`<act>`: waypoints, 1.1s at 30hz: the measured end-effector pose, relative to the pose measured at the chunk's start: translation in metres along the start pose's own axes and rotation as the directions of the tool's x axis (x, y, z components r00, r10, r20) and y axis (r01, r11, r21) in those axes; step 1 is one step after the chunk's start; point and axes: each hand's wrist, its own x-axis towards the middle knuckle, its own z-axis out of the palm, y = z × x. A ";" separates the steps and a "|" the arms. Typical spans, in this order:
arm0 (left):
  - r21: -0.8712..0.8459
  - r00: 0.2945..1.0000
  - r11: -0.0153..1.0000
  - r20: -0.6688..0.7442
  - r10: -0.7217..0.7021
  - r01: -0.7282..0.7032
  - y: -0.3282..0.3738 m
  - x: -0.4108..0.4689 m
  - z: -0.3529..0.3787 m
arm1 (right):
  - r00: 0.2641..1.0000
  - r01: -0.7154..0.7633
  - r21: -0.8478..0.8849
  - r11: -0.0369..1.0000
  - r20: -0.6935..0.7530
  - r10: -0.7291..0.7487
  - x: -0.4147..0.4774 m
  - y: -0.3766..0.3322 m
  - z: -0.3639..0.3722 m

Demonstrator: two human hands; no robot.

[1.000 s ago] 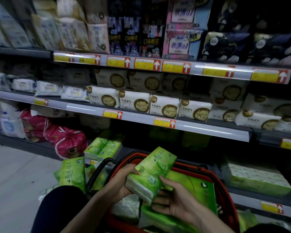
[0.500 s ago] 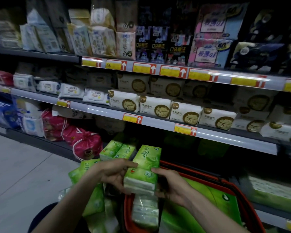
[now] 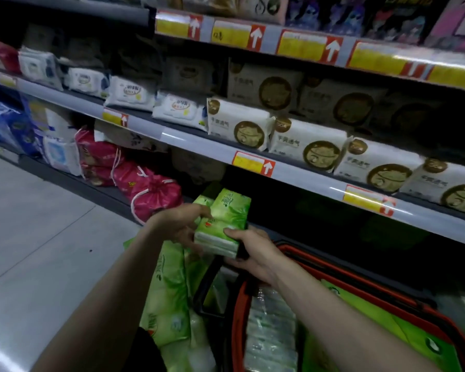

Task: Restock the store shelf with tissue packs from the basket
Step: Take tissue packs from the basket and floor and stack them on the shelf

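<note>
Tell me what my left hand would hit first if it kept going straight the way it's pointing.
Your left hand, gripping the tissue pack with the right hand, points into the bottom shelf. Probably first: the green pack already standing there, just behind; depth is unclear.

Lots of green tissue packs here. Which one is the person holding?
The green pack at the centre, gripped between the left hand and the right hand. The other green packs lie unheld, beside the red basket and inside it.

Both hands, left (image 3: 181,226) and right (image 3: 255,253), grip green tissue pack (image 3: 223,224) above red basket (image 3: 381,291), beside bottom shelf (image 3: 113,193).
</note>
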 end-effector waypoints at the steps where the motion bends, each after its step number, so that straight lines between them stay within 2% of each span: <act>1: -0.025 0.998 1.000 -0.060 0.013 -0.015 0.000 0.011 -0.004 | 1.000 -0.012 0.007 1.000 -0.014 0.012 0.016 0.002 0.006; 7: -0.014 0.912 0.984 -0.378 0.161 -0.180 -0.010 0.072 -0.018 | 0.998 -0.037 0.004 0.999 -0.050 0.037 0.091 0.000 0.029; 12: -0.272 0.894 0.936 -0.440 0.087 -0.225 -0.023 0.113 -0.037 | 0.994 -0.061 0.040 0.997 -0.089 0.064 0.145 -0.002 0.046; 16: -0.400 0.853 0.860 -0.517 0.074 -0.317 -0.035 0.132 -0.048 | 0.997 -0.016 0.091 0.996 -0.076 0.023 0.180 0.004 0.059; 20: -0.383 0.799 0.849 -0.596 0.074 -0.364 -0.038 0.138 -0.052 | 0.999 0.028 0.133 0.991 -0.043 -0.023 0.199 0.009 0.072; 24: -0.347 0.851 0.861 -0.499 0.166 -0.372 -0.041 0.146 -0.044 | 0.998 -0.026 0.144 0.989 -0.046 0.033 0.211 0.021 0.084; 27: -0.493 0.906 0.806 -0.405 0.120 -0.327 -0.045 0.155 -0.040 | 0.996 -0.084 0.092 0.992 -0.028 0.087 0.216 0.026 0.082; 30: -0.483 0.903 0.804 -0.404 0.147 -0.347 -0.048 0.164 -0.045 | 0.995 -0.098 0.096 0.991 0.041 0.094 0.215 0.025 0.079; 33: -0.478 0.900 0.808 -0.413 0.140 -0.345 -0.042 0.164 -0.043 | 0.996 -0.085 0.085 0.993 0.003 0.085 0.217 0.029 0.079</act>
